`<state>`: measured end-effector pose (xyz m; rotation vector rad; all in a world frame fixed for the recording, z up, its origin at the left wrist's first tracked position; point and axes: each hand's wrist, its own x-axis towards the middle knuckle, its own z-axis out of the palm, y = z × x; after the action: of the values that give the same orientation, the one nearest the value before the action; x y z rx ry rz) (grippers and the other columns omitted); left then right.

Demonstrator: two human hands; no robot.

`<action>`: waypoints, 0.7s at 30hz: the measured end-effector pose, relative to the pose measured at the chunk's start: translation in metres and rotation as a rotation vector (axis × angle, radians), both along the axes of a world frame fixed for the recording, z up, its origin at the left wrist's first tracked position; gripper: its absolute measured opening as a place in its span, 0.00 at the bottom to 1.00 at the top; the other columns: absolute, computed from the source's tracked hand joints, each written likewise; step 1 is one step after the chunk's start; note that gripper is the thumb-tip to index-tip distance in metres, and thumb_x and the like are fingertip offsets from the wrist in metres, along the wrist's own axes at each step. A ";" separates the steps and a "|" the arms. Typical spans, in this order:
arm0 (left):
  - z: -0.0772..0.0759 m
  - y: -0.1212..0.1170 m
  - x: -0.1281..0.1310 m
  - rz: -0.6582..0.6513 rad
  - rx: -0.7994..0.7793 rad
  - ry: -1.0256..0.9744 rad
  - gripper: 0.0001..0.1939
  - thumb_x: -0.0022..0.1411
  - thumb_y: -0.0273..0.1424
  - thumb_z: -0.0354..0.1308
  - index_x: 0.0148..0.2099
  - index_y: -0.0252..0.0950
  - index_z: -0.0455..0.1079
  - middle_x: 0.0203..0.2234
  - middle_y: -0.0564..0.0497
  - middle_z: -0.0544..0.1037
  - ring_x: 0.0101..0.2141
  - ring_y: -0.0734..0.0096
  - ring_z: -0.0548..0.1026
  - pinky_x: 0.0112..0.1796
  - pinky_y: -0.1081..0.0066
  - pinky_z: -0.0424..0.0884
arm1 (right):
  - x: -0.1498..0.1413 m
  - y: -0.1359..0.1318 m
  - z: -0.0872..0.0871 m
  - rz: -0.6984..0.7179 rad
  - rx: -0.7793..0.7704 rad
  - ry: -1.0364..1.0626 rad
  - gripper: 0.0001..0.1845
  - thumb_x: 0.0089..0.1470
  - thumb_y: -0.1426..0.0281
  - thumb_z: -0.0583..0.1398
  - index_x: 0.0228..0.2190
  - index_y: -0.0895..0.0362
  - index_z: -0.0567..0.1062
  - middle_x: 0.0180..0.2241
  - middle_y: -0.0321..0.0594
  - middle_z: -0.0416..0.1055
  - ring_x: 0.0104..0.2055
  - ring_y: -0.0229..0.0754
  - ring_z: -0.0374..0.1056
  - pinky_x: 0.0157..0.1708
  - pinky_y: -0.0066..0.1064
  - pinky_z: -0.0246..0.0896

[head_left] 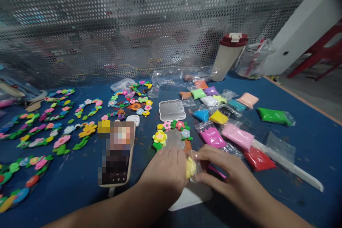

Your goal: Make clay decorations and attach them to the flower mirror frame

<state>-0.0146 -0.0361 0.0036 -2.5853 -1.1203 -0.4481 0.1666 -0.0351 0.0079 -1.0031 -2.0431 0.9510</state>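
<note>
Yellow clay (190,167) in a clear bag (198,156): sitting at lower centre of the frame, between the hands. Left hand (167,169): apparently clamping the clay's left side, its fingertips hiding from view. Right hand (227,167): pinching the bag's edge, thumb against finger. Handling: pulling plastic gently, without squeezing, should be sparing the clay's shape. Flowered frame (159,137): lying just beyond. Phone (121,160), left of centre: showing no readable lettering. Cup (227,58), upper right: bearing no legible brand.

The head camera looks forward and down, close above the hands (163,171) (232,166).
</note>
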 end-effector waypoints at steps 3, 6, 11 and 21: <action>0.001 -0.001 0.001 0.006 0.060 0.029 0.07 0.57 0.22 0.45 0.29 0.36 0.60 0.17 0.52 0.66 0.17 0.65 0.68 0.19 0.67 0.63 | -0.001 -0.002 0.000 -0.006 0.056 -0.065 0.12 0.54 0.69 0.61 0.41 0.53 0.69 0.30 0.35 0.69 0.29 0.36 0.66 0.29 0.27 0.63; 0.006 -0.008 0.003 0.058 0.063 0.087 0.07 0.53 0.20 0.48 0.27 0.37 0.60 0.16 0.53 0.66 0.17 0.65 0.67 0.17 0.68 0.61 | -0.003 -0.007 0.000 -0.029 0.150 -0.167 0.12 0.55 0.68 0.60 0.42 0.53 0.68 0.31 0.36 0.71 0.30 0.38 0.68 0.28 0.29 0.64; 0.010 -0.019 0.007 0.114 0.037 0.192 0.08 0.44 0.18 0.52 0.24 0.37 0.60 0.15 0.52 0.67 0.15 0.66 0.66 0.15 0.69 0.59 | -0.005 -0.015 -0.002 -0.041 0.372 -0.369 0.07 0.57 0.69 0.56 0.39 0.55 0.67 0.34 0.42 0.72 0.33 0.44 0.70 0.30 0.34 0.66; 0.016 -0.022 0.006 0.024 -0.051 0.170 0.09 0.38 0.19 0.52 0.23 0.38 0.60 0.15 0.54 0.68 0.15 0.67 0.66 0.15 0.70 0.57 | -0.004 -0.021 0.025 0.115 0.446 -0.548 0.14 0.48 0.83 0.54 0.34 0.55 0.71 0.30 0.39 0.73 0.29 0.42 0.69 0.27 0.30 0.65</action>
<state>-0.0088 -0.0582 0.0199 -2.5931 -1.1159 -0.1925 0.1631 -0.0565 0.0328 -0.9711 -2.6282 0.2448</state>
